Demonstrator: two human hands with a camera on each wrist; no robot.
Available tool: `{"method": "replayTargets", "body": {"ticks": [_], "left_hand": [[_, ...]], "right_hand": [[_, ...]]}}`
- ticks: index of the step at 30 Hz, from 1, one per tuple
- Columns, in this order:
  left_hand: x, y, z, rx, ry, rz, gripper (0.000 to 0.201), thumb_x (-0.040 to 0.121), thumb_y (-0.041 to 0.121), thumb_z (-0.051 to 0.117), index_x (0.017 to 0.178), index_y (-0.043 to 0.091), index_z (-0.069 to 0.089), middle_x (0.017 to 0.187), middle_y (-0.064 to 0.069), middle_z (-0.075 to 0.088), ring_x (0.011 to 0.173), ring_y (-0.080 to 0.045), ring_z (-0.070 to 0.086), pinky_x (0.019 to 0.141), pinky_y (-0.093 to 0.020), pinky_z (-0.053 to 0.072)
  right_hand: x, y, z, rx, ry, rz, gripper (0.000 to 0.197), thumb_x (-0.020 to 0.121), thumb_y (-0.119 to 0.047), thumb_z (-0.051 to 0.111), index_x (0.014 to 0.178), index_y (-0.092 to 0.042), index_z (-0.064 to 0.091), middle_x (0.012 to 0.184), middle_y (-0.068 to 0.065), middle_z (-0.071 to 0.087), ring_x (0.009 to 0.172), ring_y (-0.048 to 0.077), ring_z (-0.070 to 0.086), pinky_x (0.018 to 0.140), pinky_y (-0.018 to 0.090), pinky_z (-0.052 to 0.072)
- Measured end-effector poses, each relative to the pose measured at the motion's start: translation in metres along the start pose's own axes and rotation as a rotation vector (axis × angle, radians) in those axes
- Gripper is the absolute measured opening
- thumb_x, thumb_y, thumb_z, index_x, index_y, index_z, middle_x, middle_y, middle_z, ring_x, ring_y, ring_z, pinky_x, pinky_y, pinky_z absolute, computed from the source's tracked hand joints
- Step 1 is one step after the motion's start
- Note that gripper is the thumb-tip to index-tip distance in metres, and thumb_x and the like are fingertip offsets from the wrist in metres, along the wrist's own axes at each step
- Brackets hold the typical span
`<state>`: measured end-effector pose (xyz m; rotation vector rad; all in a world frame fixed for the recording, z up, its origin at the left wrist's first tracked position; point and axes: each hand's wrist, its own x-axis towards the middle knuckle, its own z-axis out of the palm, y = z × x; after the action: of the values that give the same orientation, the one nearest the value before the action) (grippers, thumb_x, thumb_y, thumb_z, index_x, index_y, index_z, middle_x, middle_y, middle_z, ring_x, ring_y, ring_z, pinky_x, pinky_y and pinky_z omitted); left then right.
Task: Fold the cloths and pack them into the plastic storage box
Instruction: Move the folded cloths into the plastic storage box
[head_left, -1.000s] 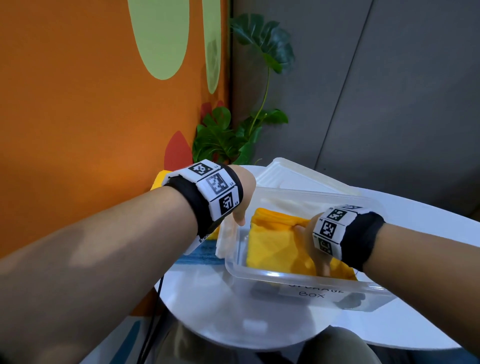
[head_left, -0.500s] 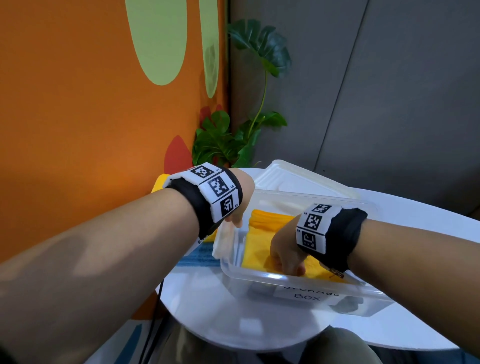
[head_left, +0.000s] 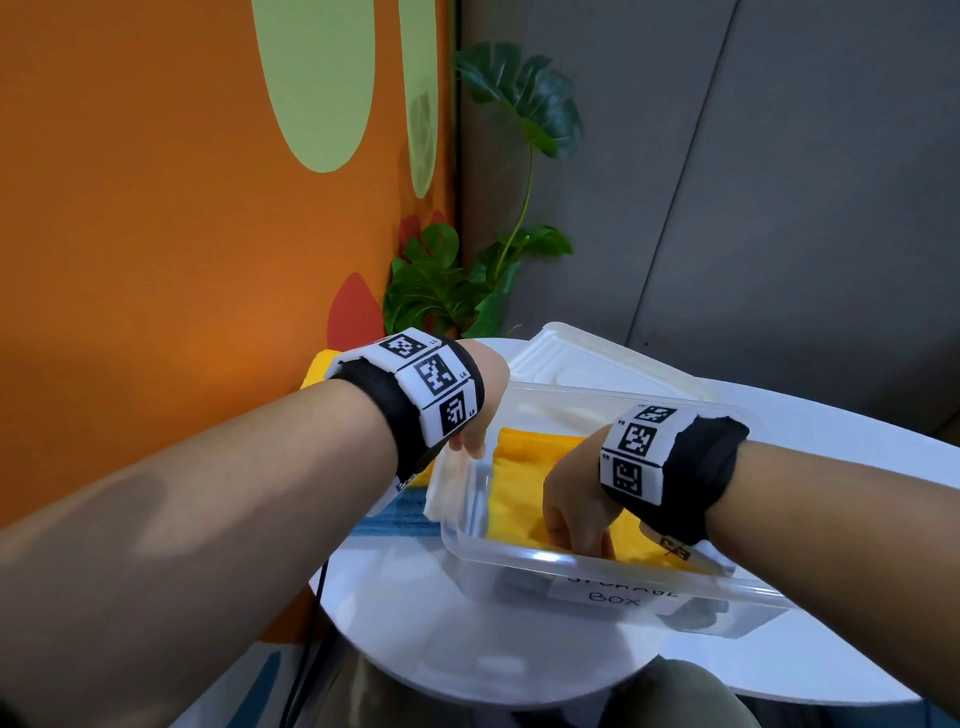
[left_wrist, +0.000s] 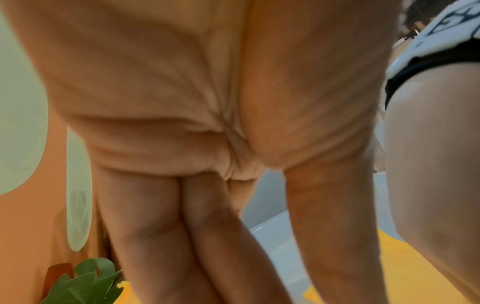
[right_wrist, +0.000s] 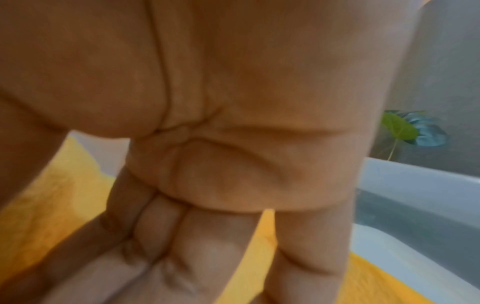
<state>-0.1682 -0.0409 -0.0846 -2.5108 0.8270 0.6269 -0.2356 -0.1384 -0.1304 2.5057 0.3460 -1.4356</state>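
A clear plastic storage box (head_left: 550, 558) with a handwritten label stands on the white round table (head_left: 441, 639). A folded yellow cloth (head_left: 519, 478) lies flat inside it. My right hand (head_left: 582, 538) is in the box, its fingers (right_wrist: 213, 257) pointing down and pressing the yellow cloth (right_wrist: 52, 205) near the front wall. My left hand (head_left: 467, 441) is at the box's left rim, thumb (left_wrist: 324, 226) on the inner side and straight fingers (left_wrist: 161, 236) on the outer side. The left fingertips are hidden.
The box's lid (head_left: 571, 358) lies behind it. A white cloth (head_left: 441, 486) and a blue cloth (head_left: 400, 519) lie left of the box, with another yellow one (head_left: 317, 364) by the orange wall. A potted plant (head_left: 447, 291) stands in the corner.
My right hand has slid across the yellow cloth from the box's right part toward the front left. The left hand has stayed at the rim.
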Motion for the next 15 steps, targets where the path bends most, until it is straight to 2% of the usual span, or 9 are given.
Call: {"method": "replayTargets", "body": {"ticks": [2,4,5,7,8,10,12,14,15], "left_hand": [[0.0,-0.001,0.0,-0.012,-0.002,0.001,0.032,0.088,0.038,0.066,0.065,0.017,0.06,0.077,0.008,0.065,0.073,-0.011,0.061,0.061,-0.019,0.045],[0.0,0.0,0.001,-0.014,-0.007,-0.004,0.032,0.088,0.038,0.066,0.065,0.016,0.061,0.077,0.008,0.066,0.071,-0.011,0.06,0.062,-0.02,0.045],[0.0,-0.001,0.0,-0.017,-0.002,-0.004,0.032,0.088,0.038,0.067,0.064,0.017,0.061,0.072,0.008,0.065,0.067,-0.011,0.06,0.06,-0.019,0.044],[-0.001,-0.001,0.0,-0.016,0.011,-0.001,0.034,0.087,0.038,0.068,0.061,0.018,0.059,0.063,0.009,0.061,0.064,-0.011,0.059,0.055,-0.018,0.042],[-0.002,-0.001,-0.001,-0.012,0.018,0.001,0.035,0.087,0.038,0.068,0.06,0.018,0.059,0.062,0.009,0.06,0.065,-0.012,0.059,0.053,-0.018,0.042],[-0.003,0.0,-0.001,0.001,0.033,0.004,0.035,0.087,0.037,0.068,0.059,0.018,0.058,0.062,0.009,0.059,0.068,-0.013,0.058,0.051,-0.019,0.04],[-0.003,0.001,-0.001,0.013,0.034,0.005,0.035,0.088,0.037,0.067,0.06,0.018,0.058,0.068,0.008,0.062,0.071,-0.014,0.058,0.052,-0.018,0.04],[-0.003,0.001,0.0,0.014,0.027,0.006,0.033,0.088,0.037,0.066,0.062,0.018,0.058,0.077,0.007,0.065,0.073,-0.013,0.059,0.056,-0.019,0.041],[-0.003,0.001,0.001,0.015,0.025,0.008,0.033,0.088,0.038,0.066,0.063,0.018,0.058,0.08,0.007,0.066,0.073,-0.012,0.059,0.059,-0.019,0.043]], "right_hand": [[-0.004,-0.002,-0.003,-0.038,-0.065,0.005,0.018,0.092,-0.019,0.059,0.109,-0.02,0.063,0.099,-0.003,0.068,0.085,0.01,0.06,0.063,0.018,0.04],[-0.01,0.0,-0.01,-0.006,-0.104,0.033,0.034,0.096,-0.016,0.052,0.13,-0.02,0.054,0.125,-0.001,0.062,0.106,0.011,0.061,0.074,0.018,0.042],[-0.012,0.002,-0.013,0.04,-0.066,0.042,0.038,0.097,-0.017,0.052,0.135,-0.019,0.05,0.131,0.0,0.059,0.11,0.012,0.061,0.075,0.018,0.042],[-0.017,0.002,-0.02,0.063,0.113,0.079,0.047,0.092,-0.029,0.061,0.135,-0.016,0.05,0.128,0.004,0.06,0.097,0.015,0.063,0.068,0.019,0.045],[-0.017,0.002,-0.022,0.039,0.227,0.11,0.06,0.085,-0.042,0.066,0.135,-0.015,0.048,0.125,0.005,0.061,0.097,0.017,0.061,0.072,0.023,0.047],[-0.012,0.002,-0.022,0.02,0.365,0.172,0.09,0.07,-0.062,0.071,0.139,-0.015,0.039,0.128,0.005,0.056,0.11,0.024,0.056,0.087,0.034,0.046],[-0.005,-0.001,-0.018,0.0,0.363,0.19,0.103,0.062,-0.071,0.07,0.142,-0.018,0.032,0.132,0.005,0.051,0.116,0.027,0.052,0.088,0.038,0.043],[0.003,-0.008,-0.013,-0.041,0.335,0.217,0.106,0.066,-0.071,0.067,0.146,-0.017,0.024,0.138,0.007,0.044,0.12,0.029,0.049,0.088,0.039,0.04],[0.007,-0.011,-0.011,-0.051,0.328,0.24,0.107,0.069,-0.07,0.066,0.148,-0.016,0.019,0.142,0.008,0.039,0.124,0.031,0.046,0.093,0.041,0.038]]}}
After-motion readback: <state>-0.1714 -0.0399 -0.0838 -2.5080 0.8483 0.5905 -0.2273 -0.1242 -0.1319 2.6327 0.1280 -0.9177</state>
